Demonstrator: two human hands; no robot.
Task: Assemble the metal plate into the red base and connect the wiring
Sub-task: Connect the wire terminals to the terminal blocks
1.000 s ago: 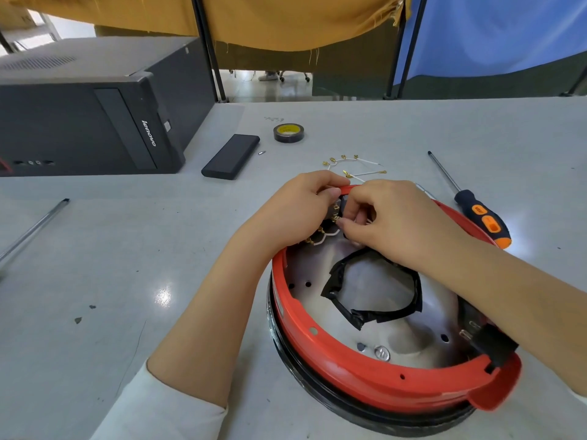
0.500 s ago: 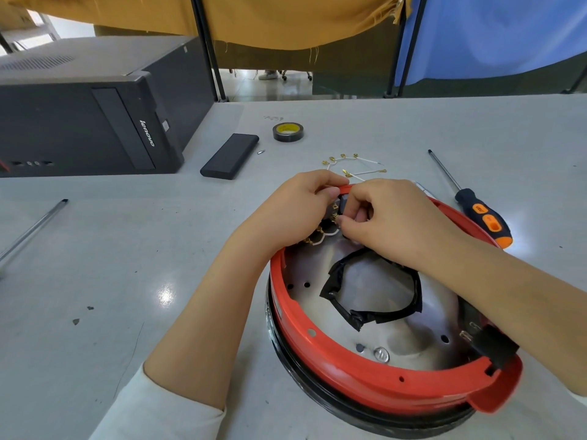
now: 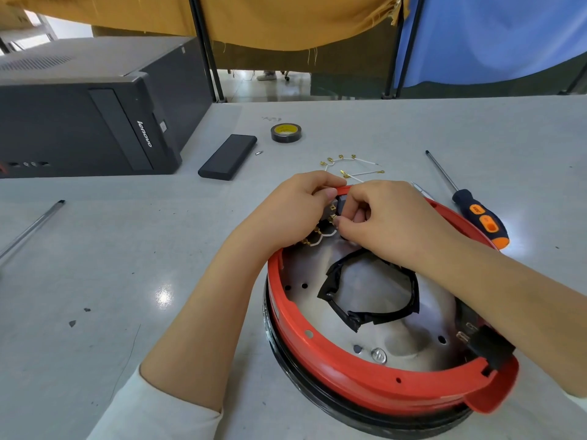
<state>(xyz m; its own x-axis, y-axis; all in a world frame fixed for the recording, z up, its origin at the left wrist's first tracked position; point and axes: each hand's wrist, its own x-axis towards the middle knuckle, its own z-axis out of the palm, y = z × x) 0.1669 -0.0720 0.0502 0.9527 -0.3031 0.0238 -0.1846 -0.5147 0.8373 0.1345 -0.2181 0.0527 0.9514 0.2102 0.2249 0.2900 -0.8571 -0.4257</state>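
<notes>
The round red base (image 3: 359, 381) lies on the table with the shiny metal plate (image 3: 409, 341) seated inside it. A loop wrapped in black tape (image 3: 371, 315) rests on the plate. At the base's far rim, my left hand (image 3: 295, 211) grips a small switch block (image 3: 341, 203) with brass terminals. My right hand (image 3: 387, 220) pinches a brass wire connector (image 3: 332, 218) at that block. White wires with brass terminals (image 3: 313, 241) hang below my left hand. A black plug socket (image 3: 486, 342) sits at the base's right rim.
Loose white wires with brass terminals (image 3: 352, 165) lie just beyond the base. An orange-and-black screwdriver (image 3: 476, 214) lies to the right. A roll of black tape (image 3: 286, 132), a black flat box (image 3: 228, 157), a computer case (image 3: 95, 122) and a metal rod (image 3: 31, 228) are on the left.
Both hands stay at the switch block on the far rim; the fingers shift only slightly. The view has barely moved.
</notes>
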